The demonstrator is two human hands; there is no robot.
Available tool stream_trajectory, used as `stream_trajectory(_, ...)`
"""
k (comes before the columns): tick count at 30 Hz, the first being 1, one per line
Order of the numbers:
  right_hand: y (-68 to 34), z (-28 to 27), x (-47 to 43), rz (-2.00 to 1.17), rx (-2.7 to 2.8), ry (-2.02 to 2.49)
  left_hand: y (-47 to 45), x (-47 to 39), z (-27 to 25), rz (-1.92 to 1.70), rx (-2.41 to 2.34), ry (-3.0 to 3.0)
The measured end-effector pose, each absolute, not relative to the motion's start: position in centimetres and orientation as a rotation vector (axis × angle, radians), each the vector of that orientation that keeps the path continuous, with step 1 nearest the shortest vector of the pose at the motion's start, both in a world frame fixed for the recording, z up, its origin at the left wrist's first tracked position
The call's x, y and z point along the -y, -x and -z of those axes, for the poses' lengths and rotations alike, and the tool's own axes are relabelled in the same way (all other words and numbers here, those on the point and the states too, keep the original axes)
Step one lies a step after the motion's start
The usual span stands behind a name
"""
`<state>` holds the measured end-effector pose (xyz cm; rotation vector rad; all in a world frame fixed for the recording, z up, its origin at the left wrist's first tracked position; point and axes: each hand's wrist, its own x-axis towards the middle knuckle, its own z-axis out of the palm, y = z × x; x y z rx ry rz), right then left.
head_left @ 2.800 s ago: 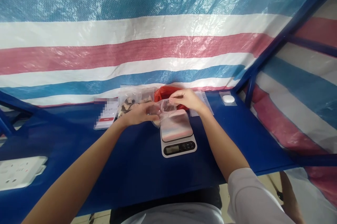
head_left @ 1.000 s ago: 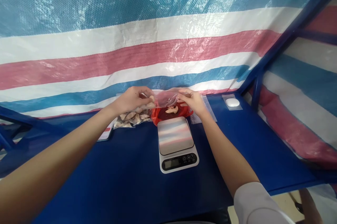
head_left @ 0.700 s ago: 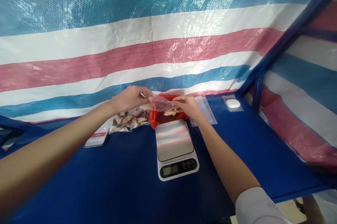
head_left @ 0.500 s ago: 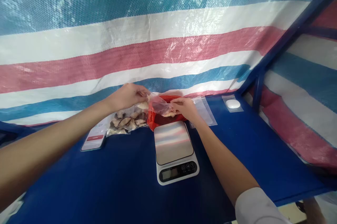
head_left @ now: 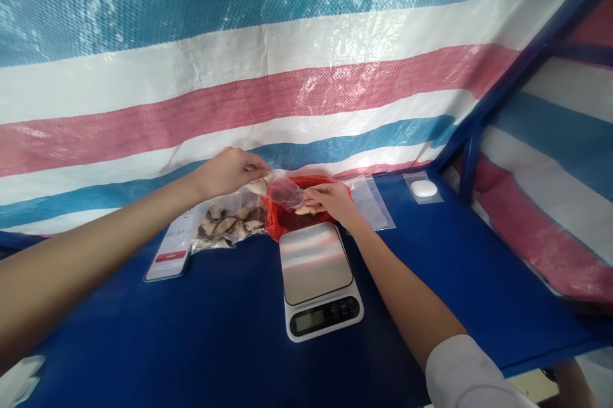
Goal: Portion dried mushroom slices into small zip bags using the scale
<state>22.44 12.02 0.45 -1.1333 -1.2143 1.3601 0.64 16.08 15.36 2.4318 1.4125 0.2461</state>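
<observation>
A small clear plastic bag (head_left: 286,193) spans the gap between my two hands, above an open red plastic bag (head_left: 276,219). My left hand (head_left: 233,173) is closed on its left end, and a pale dried slice (head_left: 260,185) shows just below those fingers. On the other side, my right hand (head_left: 334,200) pinches the bag's right edge. More pale pieces (head_left: 306,210) lie under the right fingertips; whether they are inside the clear bag I cannot tell. A larger clear bag of brown-edged dried slices (head_left: 230,223) lies below my left hand.
In front of the red bag stands a digital scale (head_left: 316,267) with a bare steel plate. A phone (head_left: 167,255) showing a timer lies at left. Flat clear bags (head_left: 376,204) and a white oval object (head_left: 424,188) are at right. Striped tarpaulin (head_left: 268,89) rises behind the blue table (head_left: 215,331).
My right hand has shifted slightly left, and the clear bag hangs a little differently between my hands. The pale slice under my left fingers shows more plainly.
</observation>
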Motion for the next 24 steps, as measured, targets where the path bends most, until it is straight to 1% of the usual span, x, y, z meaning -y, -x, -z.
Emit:
stream_trajectory(6,-22.8,0.0,-12.2,-1.363,1.239,1.14,-0.9,-16.3,-14.6,-0.333,-1.475,-2.372)
stream_trajectory(15,-22.9,0.4,-12.3,-1.269,1.286,1.198,0.1,-15.4,-13.5,-0.395,-1.551,-2.303)
stream_trajectory(20,-23.0,0.1,-12.1,-1.22,1.319,1.217,1.0,-14.9,-13.3,-0.296,-1.657,-2.262)
stream_trajectory(24,-23.0,-0.1,-12.0,-1.284,1.269,1.177,0.9,-14.5,-13.3,-0.233,-1.695,-2.263)
